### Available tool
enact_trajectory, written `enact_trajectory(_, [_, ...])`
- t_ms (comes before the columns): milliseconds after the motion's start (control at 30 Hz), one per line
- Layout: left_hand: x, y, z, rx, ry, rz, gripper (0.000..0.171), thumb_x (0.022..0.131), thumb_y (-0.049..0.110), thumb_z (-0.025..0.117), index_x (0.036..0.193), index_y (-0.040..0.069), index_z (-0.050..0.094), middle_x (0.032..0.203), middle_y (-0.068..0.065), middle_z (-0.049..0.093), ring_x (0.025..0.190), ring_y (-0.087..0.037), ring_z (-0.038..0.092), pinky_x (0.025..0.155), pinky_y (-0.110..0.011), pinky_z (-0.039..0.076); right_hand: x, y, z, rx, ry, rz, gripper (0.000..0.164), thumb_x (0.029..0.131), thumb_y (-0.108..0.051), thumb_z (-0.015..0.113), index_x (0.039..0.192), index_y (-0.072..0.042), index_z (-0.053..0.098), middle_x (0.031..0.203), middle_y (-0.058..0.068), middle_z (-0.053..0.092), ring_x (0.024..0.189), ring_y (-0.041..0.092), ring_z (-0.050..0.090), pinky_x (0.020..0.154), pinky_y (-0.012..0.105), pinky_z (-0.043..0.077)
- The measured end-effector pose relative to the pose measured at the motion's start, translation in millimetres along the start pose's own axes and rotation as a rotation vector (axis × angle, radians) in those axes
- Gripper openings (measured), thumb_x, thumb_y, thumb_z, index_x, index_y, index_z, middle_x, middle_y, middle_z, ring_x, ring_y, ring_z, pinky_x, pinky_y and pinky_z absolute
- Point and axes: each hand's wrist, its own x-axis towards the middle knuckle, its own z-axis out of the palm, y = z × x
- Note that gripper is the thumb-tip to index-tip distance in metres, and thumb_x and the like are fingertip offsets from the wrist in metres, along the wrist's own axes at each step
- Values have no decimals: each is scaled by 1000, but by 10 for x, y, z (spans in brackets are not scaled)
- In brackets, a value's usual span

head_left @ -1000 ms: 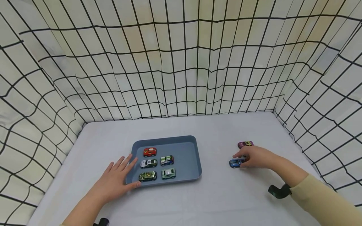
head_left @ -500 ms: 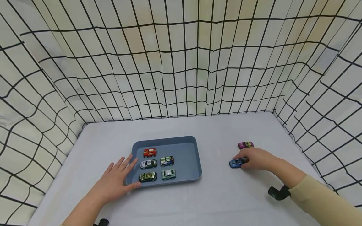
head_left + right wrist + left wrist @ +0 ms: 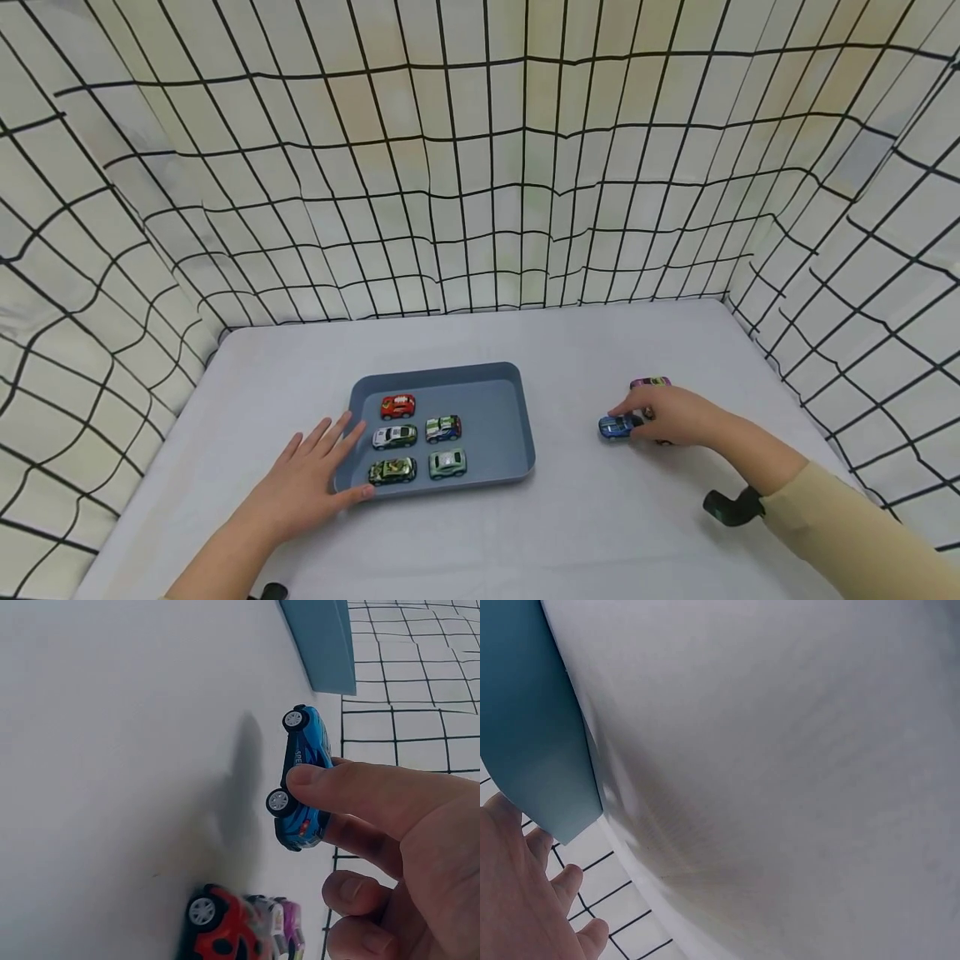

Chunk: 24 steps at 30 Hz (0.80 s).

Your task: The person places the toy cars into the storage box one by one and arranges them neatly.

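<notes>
My right hand (image 3: 675, 415) pinches a blue toy car (image 3: 306, 780) between thumb and fingers. A shadow beside the car in the right wrist view shows it lifted off the white tabletop. My left hand (image 3: 298, 487) lies with fingers spread at the left edge of a blue-grey tray (image 3: 498, 417), thumb and fingertips at its rim. Inside the tray sit a red car (image 3: 397, 406), a white-and-black one (image 3: 394, 436), a dark green one (image 3: 392, 471), a multicoloured one (image 3: 443, 428) and a pale green one (image 3: 447, 462).
Behind the right hand stands a purple toy car (image 3: 649, 382). In the right wrist view, a red car with black spots (image 3: 225, 930) and a whitish car (image 3: 276, 922) show below the held one. Black netting over pale cloth (image 3: 480, 192) walls the table's back and sides.
The right hand has shifted a little left and away from me with the blue car, which has come off the table. The left hand and tray have stayed put.
</notes>
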Motion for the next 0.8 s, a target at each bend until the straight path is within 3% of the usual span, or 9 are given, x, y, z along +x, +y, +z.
enact_trajectory(67, [-4,0,-1,-1,1,1,106,78,88,43,156,17,35,161,-14,27,146,-43,21,114,-68,15,24,-32,-23,18,1,1,34,87,-21,77,120,-26,74,115,-7,66,95,15,59,82,38,52])
enact_trajectory(300, [-2,-5,4,1,5,0,103,79,85,48,155,17,36,161,-14,27,146,-43,22,114,-68,15,165,-186,-83,81,2,-15,37,87,-21,77,123,-28,72,116,-9,65,100,15,59,83,36,52])
enact_trajectory(500, [-3,-3,9,-5,6,4,103,79,85,47,156,17,35,161,-14,27,146,-43,21,114,-68,15,315,-356,-122,115,-11,-30,37,87,-24,78,123,-30,71,116,-10,65,87,14,55,72,31,50])
enact_trajectory(800, [-1,-7,20,1,10,2,104,78,86,46,155,17,36,161,-13,27,146,-43,22,113,-68,16,576,-665,-136,159,24,-131,39,87,-22,78,126,-28,71,110,-13,65,81,12,52,68,30,49])
